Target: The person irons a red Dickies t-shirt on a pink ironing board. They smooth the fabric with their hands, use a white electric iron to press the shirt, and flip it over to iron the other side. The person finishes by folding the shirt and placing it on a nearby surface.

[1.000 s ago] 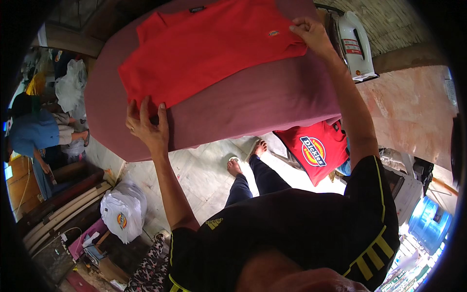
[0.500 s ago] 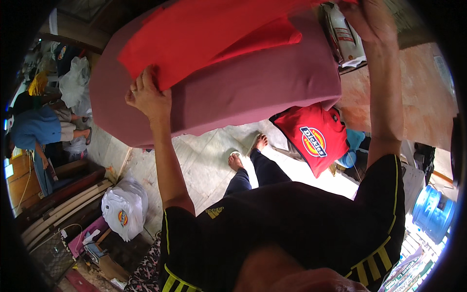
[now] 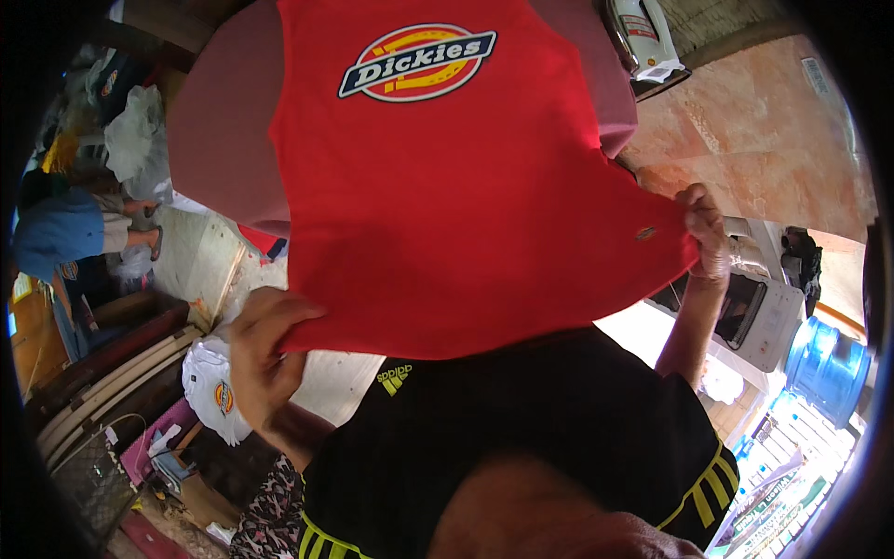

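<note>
A red shirt [image 3: 438,205] with a large printed emblem on its front is stretched out between my hands. Its upper part lies over a padded table [image 3: 223,121] covered in mauve cloth, while the lower edge hangs toward my body. My left hand [image 3: 265,349] is closed on one lower corner of the shirt. At the opposite corner, my right hand [image 3: 708,233] pinches the edge near a small patch. The shirt hides most of the table and the floor in front of me.
An iron [image 3: 645,42] rests by the table's far right corner. White shirts in plastic [image 3: 216,391] lie at the lower left. Another person in a blue top [image 3: 60,233] bends over at the left. A blue water jug [image 3: 829,368] stands at the right.
The red shirt has been drawn toward me and spread, so its emblem now shows. Both hands have come down nearer my body, each at a lower corner.
</note>
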Tool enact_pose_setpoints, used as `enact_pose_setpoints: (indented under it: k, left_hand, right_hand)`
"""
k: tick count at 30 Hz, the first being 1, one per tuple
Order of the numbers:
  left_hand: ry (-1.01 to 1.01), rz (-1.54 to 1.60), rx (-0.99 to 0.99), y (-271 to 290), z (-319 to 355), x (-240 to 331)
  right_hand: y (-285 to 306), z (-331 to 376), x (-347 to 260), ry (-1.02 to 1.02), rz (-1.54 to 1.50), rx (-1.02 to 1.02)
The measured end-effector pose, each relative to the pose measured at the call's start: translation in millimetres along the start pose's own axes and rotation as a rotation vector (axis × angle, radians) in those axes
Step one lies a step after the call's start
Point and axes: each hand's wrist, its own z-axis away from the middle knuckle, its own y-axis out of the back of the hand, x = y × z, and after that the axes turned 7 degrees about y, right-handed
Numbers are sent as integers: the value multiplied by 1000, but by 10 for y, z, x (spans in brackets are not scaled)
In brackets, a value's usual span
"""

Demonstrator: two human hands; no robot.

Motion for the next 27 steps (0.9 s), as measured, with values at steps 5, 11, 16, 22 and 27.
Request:
enact_pose_setpoints:
  k: [5,11,16,22,27]
  left_hand:
    - [43,49,-408,-803,49,-783]
    - [463,32,-460,-1007,-140,-1261]
    - [323,-58,486,-589,-985,-1405]
    - [203,-482,793,-612,-1943,-2002]
    - [280,-472,851,-741,-2088,-1864]
  right_hand:
    - [661,222,766,-247,103,-101]
    - [717,-46,1179,-355,904,-409]
    - [197,-1157,1233,349,848,35]
    - [-214,-2396,1141,752,1415,193]
    - [-295,-2743,1238,741,1311,160]
